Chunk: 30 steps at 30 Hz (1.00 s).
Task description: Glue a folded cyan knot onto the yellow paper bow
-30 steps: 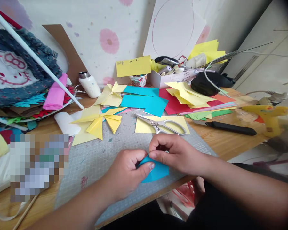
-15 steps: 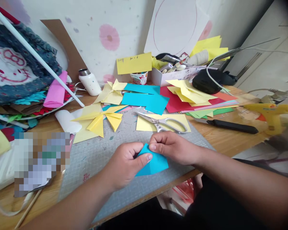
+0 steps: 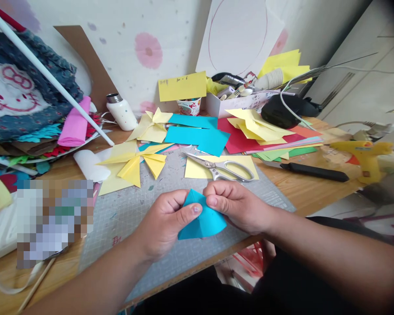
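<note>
Paper sheet, blue, held up between both hands over near part of cutting mat, point upward, lower edge bowed. Looks like mid-fold. To do well: line up edges at the point first, pin with left thumb, then run crease outward from there; don't squeeze hard before alignment or risk a skewed line. With left hand: closed pinch, thumb on front face, fingers behind. With right hand: fingers curled in, upper right edge nipped against thumb. Can't make out fingertips behind sheet.
</note>
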Available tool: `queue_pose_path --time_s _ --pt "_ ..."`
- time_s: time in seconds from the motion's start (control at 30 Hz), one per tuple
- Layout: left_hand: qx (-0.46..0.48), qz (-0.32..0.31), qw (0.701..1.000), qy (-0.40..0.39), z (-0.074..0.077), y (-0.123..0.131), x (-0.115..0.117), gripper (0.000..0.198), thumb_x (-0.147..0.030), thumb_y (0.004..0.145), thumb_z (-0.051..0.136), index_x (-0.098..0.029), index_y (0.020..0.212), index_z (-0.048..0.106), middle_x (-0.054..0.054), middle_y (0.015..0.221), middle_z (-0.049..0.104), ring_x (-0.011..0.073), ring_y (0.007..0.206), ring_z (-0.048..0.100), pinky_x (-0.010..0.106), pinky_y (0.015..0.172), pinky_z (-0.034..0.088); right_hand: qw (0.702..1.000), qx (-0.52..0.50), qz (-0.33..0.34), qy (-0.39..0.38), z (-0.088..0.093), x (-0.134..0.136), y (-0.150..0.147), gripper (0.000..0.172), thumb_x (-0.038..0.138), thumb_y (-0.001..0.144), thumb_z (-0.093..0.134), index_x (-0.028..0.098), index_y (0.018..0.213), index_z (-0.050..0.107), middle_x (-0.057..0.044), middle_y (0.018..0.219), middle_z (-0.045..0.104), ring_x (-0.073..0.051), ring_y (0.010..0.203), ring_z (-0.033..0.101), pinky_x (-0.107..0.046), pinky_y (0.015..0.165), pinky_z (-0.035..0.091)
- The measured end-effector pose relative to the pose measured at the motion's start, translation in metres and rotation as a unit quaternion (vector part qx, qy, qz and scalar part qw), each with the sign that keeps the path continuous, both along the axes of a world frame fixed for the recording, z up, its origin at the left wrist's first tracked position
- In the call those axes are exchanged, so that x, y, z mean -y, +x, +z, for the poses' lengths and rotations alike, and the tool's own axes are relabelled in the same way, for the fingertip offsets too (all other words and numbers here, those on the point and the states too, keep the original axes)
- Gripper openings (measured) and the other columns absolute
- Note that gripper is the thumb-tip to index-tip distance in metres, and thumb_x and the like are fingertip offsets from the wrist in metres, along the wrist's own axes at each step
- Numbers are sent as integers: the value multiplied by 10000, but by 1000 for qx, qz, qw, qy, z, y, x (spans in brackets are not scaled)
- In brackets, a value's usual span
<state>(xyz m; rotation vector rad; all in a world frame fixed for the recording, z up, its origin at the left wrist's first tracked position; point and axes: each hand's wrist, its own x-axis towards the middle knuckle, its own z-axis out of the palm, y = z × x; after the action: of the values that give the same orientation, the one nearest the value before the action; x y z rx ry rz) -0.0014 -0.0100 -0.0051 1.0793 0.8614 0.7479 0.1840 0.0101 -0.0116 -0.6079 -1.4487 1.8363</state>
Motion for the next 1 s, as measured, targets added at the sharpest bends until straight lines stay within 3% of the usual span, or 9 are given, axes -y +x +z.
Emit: queue_pose_path --time_s 0.17,0.3,0.47,0.73,0.83,1.0 --pt "-5 42 999 9 -1 0 -1 332 -439 735 720 -154 673 562 -31 573 513 81 515 463 188 477 388 999 32 14 4 1 -3 3 351 447 851 605 158 678 510 74 561 388 -51 509 308 -189 489 270" --pt "-31 64 997 -10 -3 2 -4 375 -445 707 724 -151 607 514 -52 542 426 64 502 375 182 467 317 996 83 -11 29 4 -4 8 341 448 848 589 157 687 515 68 574 386 -57 523 318 -198 500 272" --pt "-81 74 994 -16 -4 3 -5 305 -431 716 687 -136 697 615 -24 585 483 87 537 415 207 491 325 978 202 -41 35 5 -5 -2 249 356 732 686 154 736 541 31 660 494 -84 601 421 -223 553 342" --pt "-49 120 989 -69 -1 7 -2 294 -393 651 729 -133 638 594 -24 572 509 77 526 419 201 500 346 944 296 -92 111 13 -4 -16 95 203 659 618 159 691 540 62 585 465 -65 545 381 -191 479 328" --pt "-46 119 989 -78 0 7 -2 303 -404 646 728 -130 673 603 -17 595 528 87 546 443 214 525 365 943 291 -101 127 11 -4 -15 102 195 658 626 161 702 540 60 595 478 -66 552 389 -189 486 331" --pt "-111 75 991 -16 0 3 -6 354 -488 716 653 -155 660 546 -41 573 449 91 528 386 223 496 299 986 163 -29 37 8 -11 -1 231 357 749 659 150 798 570 20 702 533 -85 625 456 -218 577 380"
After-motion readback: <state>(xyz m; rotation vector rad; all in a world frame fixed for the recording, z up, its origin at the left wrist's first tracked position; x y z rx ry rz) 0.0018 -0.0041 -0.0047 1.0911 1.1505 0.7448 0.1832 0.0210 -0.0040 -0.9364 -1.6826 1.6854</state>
